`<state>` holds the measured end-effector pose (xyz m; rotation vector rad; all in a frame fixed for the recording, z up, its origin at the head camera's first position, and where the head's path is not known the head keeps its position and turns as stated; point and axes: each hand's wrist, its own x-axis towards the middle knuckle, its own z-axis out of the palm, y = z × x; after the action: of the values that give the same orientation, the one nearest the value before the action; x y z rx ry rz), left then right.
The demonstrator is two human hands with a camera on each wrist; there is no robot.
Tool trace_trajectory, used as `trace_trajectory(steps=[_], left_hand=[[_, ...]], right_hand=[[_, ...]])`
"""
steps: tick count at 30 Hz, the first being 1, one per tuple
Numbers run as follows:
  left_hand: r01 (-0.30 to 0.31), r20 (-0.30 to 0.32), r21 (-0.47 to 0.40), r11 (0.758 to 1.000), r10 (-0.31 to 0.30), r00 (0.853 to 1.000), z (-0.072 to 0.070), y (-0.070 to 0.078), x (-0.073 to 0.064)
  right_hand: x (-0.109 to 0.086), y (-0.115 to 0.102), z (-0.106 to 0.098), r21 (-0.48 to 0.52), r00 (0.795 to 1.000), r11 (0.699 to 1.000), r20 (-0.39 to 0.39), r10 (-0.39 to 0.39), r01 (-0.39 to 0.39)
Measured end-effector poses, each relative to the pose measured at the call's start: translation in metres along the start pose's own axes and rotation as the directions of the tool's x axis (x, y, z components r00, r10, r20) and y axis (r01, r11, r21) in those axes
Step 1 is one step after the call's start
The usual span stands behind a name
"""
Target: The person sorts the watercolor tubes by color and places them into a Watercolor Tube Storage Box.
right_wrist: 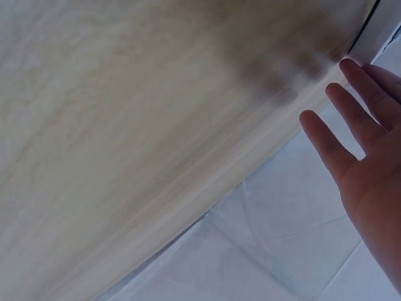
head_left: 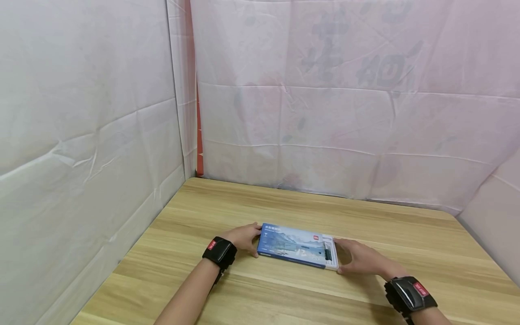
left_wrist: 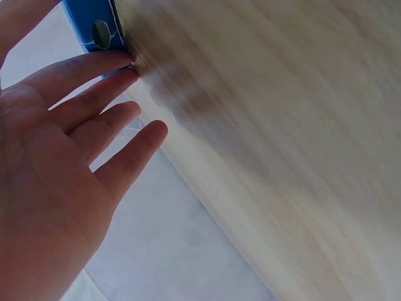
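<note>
A flat blue box (head_left: 290,243) with a lake-and-mountain picture lies on the table. From its right end a white inner tray (head_left: 334,253) sticks out a little, showing a dark green item (head_left: 327,251) inside. My left hand (head_left: 243,237) grips the box's left end, thumb at the near corner and fingers at the far one. In the left wrist view, the blue end of the box (left_wrist: 88,15) has a round hole. Thumb and fingers of my right hand (head_left: 361,258) hold the tray's outer end; the right wrist view shows some fingertips off it.
The wood-grain table (head_left: 227,198) has rounded far corners. Pale cloth sheets (head_left: 325,113) hang behind it, and another white sheet (head_left: 101,135) runs along the left side. Black bands (head_left: 221,253) are strapped round both wrists.
</note>
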<state>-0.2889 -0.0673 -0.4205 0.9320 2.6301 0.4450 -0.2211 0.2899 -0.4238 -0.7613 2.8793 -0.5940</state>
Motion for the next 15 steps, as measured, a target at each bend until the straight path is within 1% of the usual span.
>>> trace_trajectory(steps=[4,11,13,15], left_hand=[[0.005,-0.001,0.001,1.0,-0.005,1.0,0.0007,0.0021,0.001],[-0.008,-0.011,0.013,1.0,0.008,1.0,0.0055,0.0058,0.0063],[-0.013,-0.012,0.005,1.0,0.013,1.0,0.0072,0.0052,0.007],[-0.017,-0.009,-0.029,0.999,0.017,1.0,0.0089,0.0032,0.0067]], right_hand=[[0.0008,-0.0027,0.0002,-0.002,1.0,1.0,0.0,0.006,-0.006],[0.0,-0.0055,-0.0001,-0.005,1.0,1.0,-0.017,-0.002,0.002],[-0.0003,-0.0049,0.0007,-0.007,1.0,1.0,-0.019,-0.001,0.001],[-0.0007,-0.0044,0.0015,-0.008,1.0,1.0,-0.022,-0.002,0.002]])
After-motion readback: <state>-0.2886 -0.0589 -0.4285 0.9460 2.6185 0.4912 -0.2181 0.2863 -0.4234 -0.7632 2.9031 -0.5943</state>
